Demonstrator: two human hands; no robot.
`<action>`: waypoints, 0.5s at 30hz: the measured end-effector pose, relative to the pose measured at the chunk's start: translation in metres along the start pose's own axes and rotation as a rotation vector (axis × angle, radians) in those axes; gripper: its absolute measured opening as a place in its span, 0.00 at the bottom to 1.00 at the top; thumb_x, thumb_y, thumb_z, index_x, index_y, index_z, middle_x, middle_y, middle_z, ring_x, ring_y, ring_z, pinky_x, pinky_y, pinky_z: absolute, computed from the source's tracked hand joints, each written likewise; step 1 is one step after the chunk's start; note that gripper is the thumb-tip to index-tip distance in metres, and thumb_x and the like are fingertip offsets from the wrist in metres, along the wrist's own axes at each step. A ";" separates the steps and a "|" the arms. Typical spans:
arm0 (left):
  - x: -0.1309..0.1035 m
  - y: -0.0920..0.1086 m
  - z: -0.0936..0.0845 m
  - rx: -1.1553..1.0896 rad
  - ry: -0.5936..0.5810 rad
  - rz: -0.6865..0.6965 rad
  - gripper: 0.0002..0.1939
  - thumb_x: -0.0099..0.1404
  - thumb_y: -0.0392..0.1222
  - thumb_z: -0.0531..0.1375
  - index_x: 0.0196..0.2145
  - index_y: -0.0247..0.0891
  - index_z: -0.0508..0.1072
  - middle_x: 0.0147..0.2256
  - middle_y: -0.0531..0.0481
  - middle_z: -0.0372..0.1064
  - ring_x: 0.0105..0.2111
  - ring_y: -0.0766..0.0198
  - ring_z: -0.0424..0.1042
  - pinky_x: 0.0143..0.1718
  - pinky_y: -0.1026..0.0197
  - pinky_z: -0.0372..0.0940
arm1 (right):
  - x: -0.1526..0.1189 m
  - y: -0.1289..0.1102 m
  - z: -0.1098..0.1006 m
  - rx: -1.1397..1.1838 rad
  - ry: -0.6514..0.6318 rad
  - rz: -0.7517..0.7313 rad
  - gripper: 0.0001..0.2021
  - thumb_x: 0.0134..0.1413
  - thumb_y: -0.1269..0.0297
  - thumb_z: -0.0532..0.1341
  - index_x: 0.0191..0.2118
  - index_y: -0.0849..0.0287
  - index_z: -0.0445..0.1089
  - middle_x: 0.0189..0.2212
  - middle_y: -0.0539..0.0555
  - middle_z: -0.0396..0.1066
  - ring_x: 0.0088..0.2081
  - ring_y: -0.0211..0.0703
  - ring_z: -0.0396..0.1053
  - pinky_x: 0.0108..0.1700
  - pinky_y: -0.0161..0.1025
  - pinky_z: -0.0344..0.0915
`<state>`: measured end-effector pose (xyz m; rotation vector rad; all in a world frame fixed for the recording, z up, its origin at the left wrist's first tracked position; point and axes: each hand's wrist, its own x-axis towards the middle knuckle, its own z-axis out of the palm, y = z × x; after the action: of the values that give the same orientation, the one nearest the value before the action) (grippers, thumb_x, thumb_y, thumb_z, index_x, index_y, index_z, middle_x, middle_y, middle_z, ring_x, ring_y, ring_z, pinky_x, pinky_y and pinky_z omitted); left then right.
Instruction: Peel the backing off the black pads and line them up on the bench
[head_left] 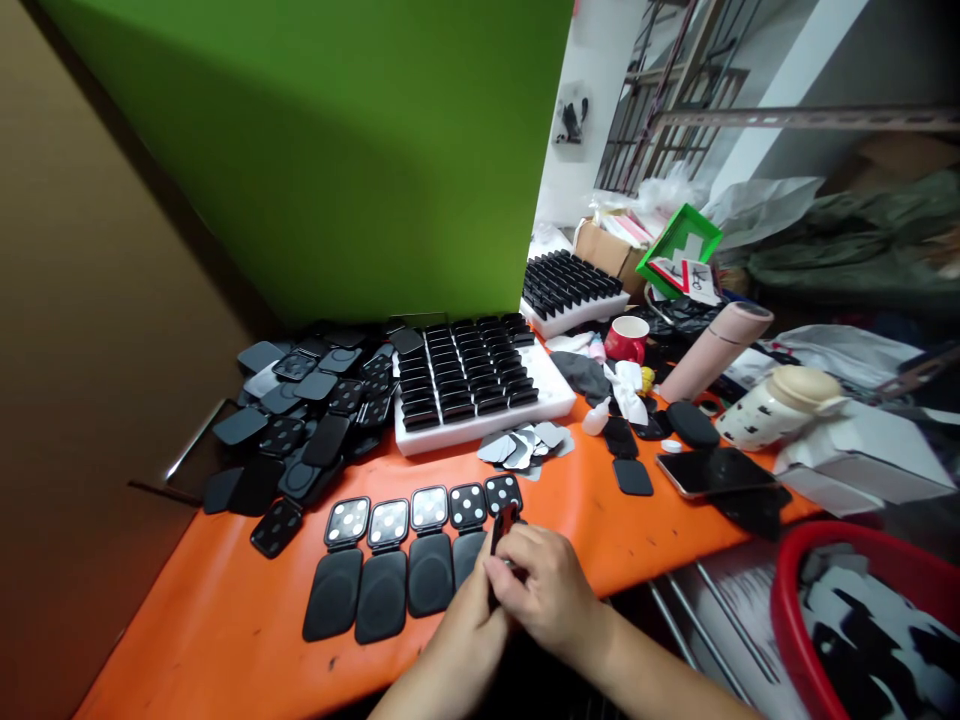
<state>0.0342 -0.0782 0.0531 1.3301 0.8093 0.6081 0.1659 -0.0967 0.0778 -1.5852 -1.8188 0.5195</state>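
Close to the table's front edge, my left hand [478, 612] is closed around a dark, flat plate [504, 522] held on edge, much of it covered by my fingers. My right hand [551, 585] presses against it from the right, thumb and fingers pinched together at its lower part. Just left of my hands lies a row of opened black hinged plates [384, 585]. Their small upper leaves carry white dots on black; one leaf [429, 508] looks paler. My left hand partly covers the row's right end.
Loose black plates [319, 385] are heaped at the left. A white foam tray [487, 425] holds rows of black pieces, with grey thin sheets [519, 446] before it. To the right are a phone [716, 470], red mug [627, 340], pink bottle [712, 350] and red tub [784, 590].
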 end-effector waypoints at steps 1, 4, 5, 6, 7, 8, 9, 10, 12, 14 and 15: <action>0.001 0.002 -0.001 -0.047 0.006 -0.025 0.22 0.61 0.38 0.53 0.53 0.38 0.62 0.51 0.43 0.64 0.52 0.52 0.60 0.53 0.54 0.55 | -0.001 -0.001 0.001 0.030 0.008 0.001 0.14 0.57 0.61 0.51 0.24 0.59 0.64 0.22 0.49 0.63 0.26 0.36 0.61 0.30 0.33 0.56; 0.002 0.006 -0.006 -0.197 0.066 -0.125 0.27 0.55 0.34 0.56 0.54 0.40 0.60 0.52 0.47 0.63 0.52 0.52 0.59 0.53 0.54 0.55 | -0.001 -0.005 -0.002 0.142 -0.023 0.072 0.09 0.59 0.62 0.51 0.34 0.57 0.66 0.30 0.51 0.66 0.32 0.38 0.64 0.34 0.33 0.59; 0.003 0.006 -0.007 -0.239 0.071 -0.155 0.30 0.54 0.32 0.56 0.55 0.41 0.59 0.52 0.48 0.62 0.54 0.52 0.58 0.53 0.54 0.54 | 0.000 -0.006 -0.005 0.167 -0.031 0.096 0.09 0.59 0.63 0.50 0.37 0.57 0.66 0.33 0.51 0.66 0.35 0.39 0.64 0.37 0.33 0.60; 0.003 0.006 -0.008 -0.263 0.069 -0.174 0.31 0.53 0.32 0.56 0.56 0.41 0.58 0.53 0.49 0.61 0.55 0.53 0.56 0.54 0.55 0.54 | 0.000 -0.006 -0.007 0.179 -0.040 0.112 0.09 0.60 0.64 0.49 0.40 0.56 0.65 0.35 0.52 0.66 0.36 0.39 0.65 0.38 0.34 0.60; 0.002 0.005 -0.008 -0.261 0.067 -0.174 0.32 0.53 0.32 0.56 0.56 0.41 0.57 0.54 0.49 0.60 0.56 0.53 0.54 0.54 0.55 0.53 | 0.001 -0.006 -0.009 0.176 -0.053 0.122 0.10 0.60 0.66 0.48 0.41 0.55 0.65 0.36 0.51 0.66 0.37 0.39 0.65 0.39 0.34 0.61; 0.002 0.003 -0.008 -0.233 0.071 -0.160 0.33 0.54 0.32 0.56 0.57 0.41 0.55 0.55 0.49 0.59 0.57 0.53 0.53 0.55 0.55 0.51 | 0.001 -0.006 -0.010 0.160 -0.067 0.125 0.10 0.60 0.66 0.48 0.42 0.55 0.65 0.35 0.51 0.66 0.37 0.39 0.65 0.39 0.34 0.61; 0.002 0.000 -0.007 -0.185 0.082 -0.138 0.33 0.54 0.32 0.56 0.58 0.41 0.54 0.56 0.49 0.57 0.58 0.54 0.51 0.56 0.55 0.49 | 0.000 -0.006 -0.011 0.134 -0.086 0.123 0.10 0.60 0.66 0.48 0.41 0.54 0.65 0.34 0.51 0.66 0.36 0.39 0.64 0.39 0.34 0.61; 0.002 -0.002 -0.007 -0.126 0.097 -0.115 0.34 0.56 0.33 0.56 0.59 0.41 0.52 0.57 0.48 0.55 0.58 0.54 0.50 0.57 0.55 0.48 | 0.000 -0.006 -0.011 0.099 -0.105 0.121 0.09 0.60 0.66 0.49 0.40 0.54 0.66 0.33 0.50 0.66 0.35 0.40 0.64 0.38 0.35 0.61; 0.001 -0.006 -0.005 0.001 0.123 -0.070 0.33 0.59 0.34 0.54 0.60 0.42 0.48 0.59 0.48 0.52 0.58 0.55 0.51 0.57 0.55 0.46 | -0.001 -0.008 -0.010 0.017 -0.129 0.119 0.08 0.60 0.66 0.50 0.38 0.54 0.66 0.31 0.51 0.65 0.33 0.40 0.64 0.37 0.35 0.61; 0.001 -0.008 -0.004 0.116 0.133 -0.030 0.32 0.62 0.36 0.51 0.61 0.42 0.45 0.59 0.46 0.52 0.57 0.56 0.54 0.57 0.54 0.47 | -0.002 -0.010 -0.008 -0.067 -0.138 0.119 0.08 0.59 0.66 0.50 0.36 0.56 0.65 0.31 0.52 0.65 0.34 0.42 0.64 0.37 0.37 0.60; 0.001 -0.009 -0.004 0.164 0.133 -0.006 0.31 0.62 0.36 0.51 0.61 0.42 0.45 0.58 0.45 0.53 0.56 0.56 0.55 0.57 0.55 0.47 | -0.002 -0.012 -0.008 -0.103 -0.146 0.121 0.08 0.59 0.67 0.50 0.35 0.57 0.65 0.32 0.52 0.65 0.34 0.42 0.63 0.37 0.37 0.60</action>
<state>0.0308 -0.0761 0.0441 1.4469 0.9886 0.6415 0.1629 -0.1022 0.0906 -1.7767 -1.8912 0.6196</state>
